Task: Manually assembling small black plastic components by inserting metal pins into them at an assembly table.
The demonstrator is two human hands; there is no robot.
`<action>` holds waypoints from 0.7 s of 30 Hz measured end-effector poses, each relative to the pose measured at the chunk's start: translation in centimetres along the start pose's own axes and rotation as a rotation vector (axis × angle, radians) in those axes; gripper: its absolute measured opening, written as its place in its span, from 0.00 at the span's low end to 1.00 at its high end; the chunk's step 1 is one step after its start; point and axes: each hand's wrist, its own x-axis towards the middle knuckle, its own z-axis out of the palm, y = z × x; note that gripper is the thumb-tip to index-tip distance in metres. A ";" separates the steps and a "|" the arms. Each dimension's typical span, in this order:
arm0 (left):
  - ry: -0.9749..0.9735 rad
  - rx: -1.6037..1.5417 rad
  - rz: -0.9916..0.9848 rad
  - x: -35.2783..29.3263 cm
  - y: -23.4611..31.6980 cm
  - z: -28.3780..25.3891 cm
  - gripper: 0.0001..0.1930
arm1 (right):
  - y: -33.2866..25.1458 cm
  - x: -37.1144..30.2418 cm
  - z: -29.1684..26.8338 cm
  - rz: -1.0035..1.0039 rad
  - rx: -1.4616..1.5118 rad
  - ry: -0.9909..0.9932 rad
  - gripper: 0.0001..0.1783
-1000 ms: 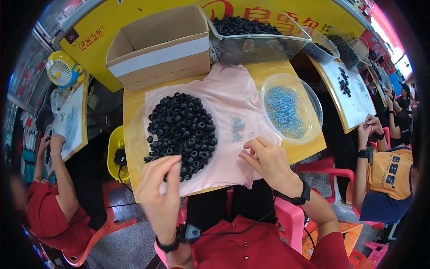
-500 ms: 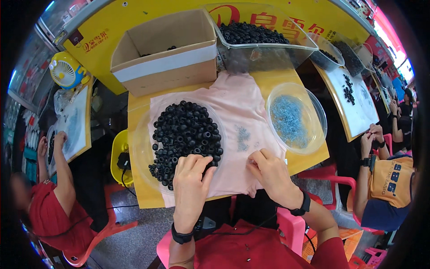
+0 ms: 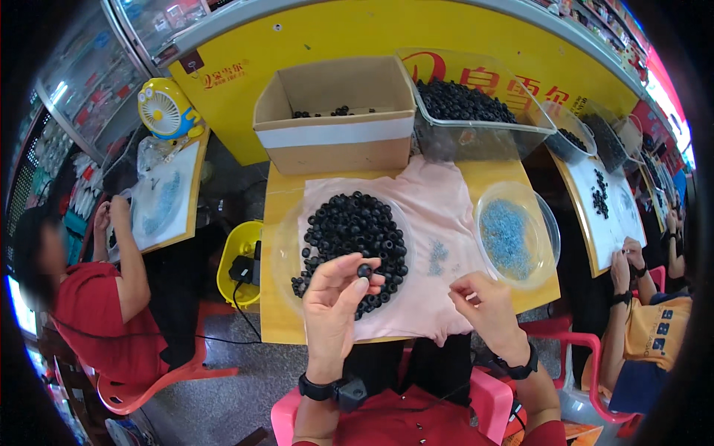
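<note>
Raised over the near side of a heap of black beads (image 3: 353, 227), my left hand (image 3: 329, 312) pinches one round black bead (image 3: 364, 270) between thumb and fingers. The heap lies in a shallow clear round tray (image 3: 288, 249) on a pink cloth (image 3: 446, 197). My right hand (image 3: 487, 308) hovers above the cloth's near right part with thumb and forefinger together. Whatever that pinch holds is too small to make out. Tiny pale blue pieces (image 3: 437, 254) lie scattered on the cloth between tray and tub. More fill a clear round tub (image 3: 482, 195) on the right.
A cardboard box (image 3: 338, 152) and a clear bin (image 3: 476, 141) of black beads stand along the table's (image 3: 282, 193) far edge. Co-workers sit at tables left (image 3: 111, 297) and right (image 3: 654, 327). A yellow basket (image 3: 225, 260) stands beside the table's left edge.
My left hand has come up from the heap with a black bead and turned its fingers upward. My right hand stays pinched over the cloth. The whole view has shifted.
</note>
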 end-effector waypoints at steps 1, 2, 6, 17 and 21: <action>-0.049 -0.116 -0.045 -0.2 -0.4 0.3 0.15 | -0.5 0.2 -0.5 -0.003 0.027 0.010 0.07; -0.068 -0.145 -0.091 -0.7 -0.8 0.8 0.13 | -1.1 0.1 -1.0 -0.017 0.048 0.010 0.07; -0.100 -0.234 -0.147 -2.4 -3.3 2.4 0.13 | -2.9 -0.6 -2.4 0.032 0.175 0.024 0.07; -0.162 -0.248 -0.381 -4.4 -6.1 4.8 0.17 | -3.2 -2.9 -3.3 0.034 0.577 0.099 0.08; -0.181 -0.222 -0.384 -4.6 -5.9 5.3 0.16 | -3.0 -2.9 -3.4 -0.014 0.528 0.098 0.08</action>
